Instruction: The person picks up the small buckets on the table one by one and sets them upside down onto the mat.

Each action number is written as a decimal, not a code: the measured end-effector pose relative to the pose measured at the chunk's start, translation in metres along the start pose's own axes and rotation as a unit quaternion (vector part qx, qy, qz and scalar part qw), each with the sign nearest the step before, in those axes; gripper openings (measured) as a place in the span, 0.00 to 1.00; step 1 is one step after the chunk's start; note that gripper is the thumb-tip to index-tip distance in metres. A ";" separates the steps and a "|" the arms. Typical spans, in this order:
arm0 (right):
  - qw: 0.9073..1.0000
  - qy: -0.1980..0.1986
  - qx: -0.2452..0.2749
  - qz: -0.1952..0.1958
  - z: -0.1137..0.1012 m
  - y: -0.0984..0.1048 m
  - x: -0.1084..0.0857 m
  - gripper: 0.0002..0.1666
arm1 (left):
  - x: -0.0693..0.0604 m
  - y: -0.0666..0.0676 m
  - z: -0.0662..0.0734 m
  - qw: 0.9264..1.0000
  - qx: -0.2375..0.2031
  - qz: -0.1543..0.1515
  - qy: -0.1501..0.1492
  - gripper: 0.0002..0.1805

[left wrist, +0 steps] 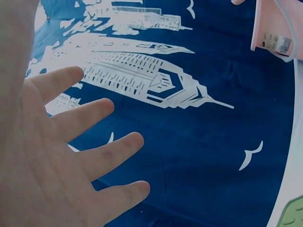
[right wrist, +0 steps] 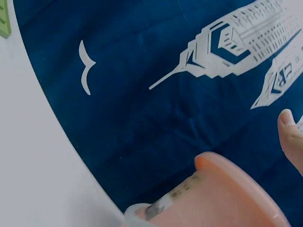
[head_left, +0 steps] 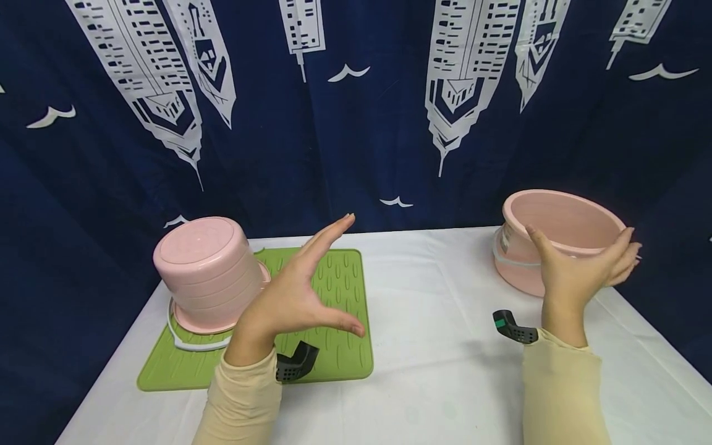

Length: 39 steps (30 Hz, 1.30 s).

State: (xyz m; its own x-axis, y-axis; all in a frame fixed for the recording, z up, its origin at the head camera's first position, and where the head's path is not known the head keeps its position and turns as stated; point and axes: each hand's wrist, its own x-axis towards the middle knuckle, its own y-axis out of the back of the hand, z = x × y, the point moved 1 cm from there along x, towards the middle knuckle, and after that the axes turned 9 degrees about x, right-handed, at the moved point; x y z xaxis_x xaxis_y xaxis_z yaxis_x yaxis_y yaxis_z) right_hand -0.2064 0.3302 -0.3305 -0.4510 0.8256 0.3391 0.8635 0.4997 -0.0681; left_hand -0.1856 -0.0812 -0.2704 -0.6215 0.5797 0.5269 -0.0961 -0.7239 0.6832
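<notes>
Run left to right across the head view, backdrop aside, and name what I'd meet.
Upside-down pink bucket → left grip → pink bucket with its opening up.

Beyond my right hand (head_left: 575, 275) I see a blue curtain (head_left: 361, 136) with white buildings (head_left: 466, 37); a white surface (head_left: 434, 346) lies below.

Facing me, dark blue fabric (head_left: 356, 148) hangs behind the worktop (head_left: 434, 346) and shows past its left and right edges. White printed towers (head_left: 473, 37) point downward across it, with small bird-like shapes (head_left: 661, 72) scattered between and below them. The worktop's white surface is lightly creased; soft, even light leaves only faint shadows there.
</notes>
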 end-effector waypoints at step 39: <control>0.942 -0.076 0.323 -0.052 0.022 -0.009 0.007 0.91 | 0.001 -0.006 0.001 0.999 0.032 -0.020 0.034 0.73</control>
State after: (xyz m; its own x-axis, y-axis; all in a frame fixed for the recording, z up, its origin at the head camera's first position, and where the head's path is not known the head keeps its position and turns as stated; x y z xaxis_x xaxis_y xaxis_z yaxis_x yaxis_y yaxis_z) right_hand -0.2224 0.3373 -0.3484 -0.5948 0.7669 0.2412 0.5180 0.5950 -0.6145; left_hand -0.1845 -0.0758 -0.2735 -0.6692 0.5803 0.4642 -0.0734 -0.6732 0.7358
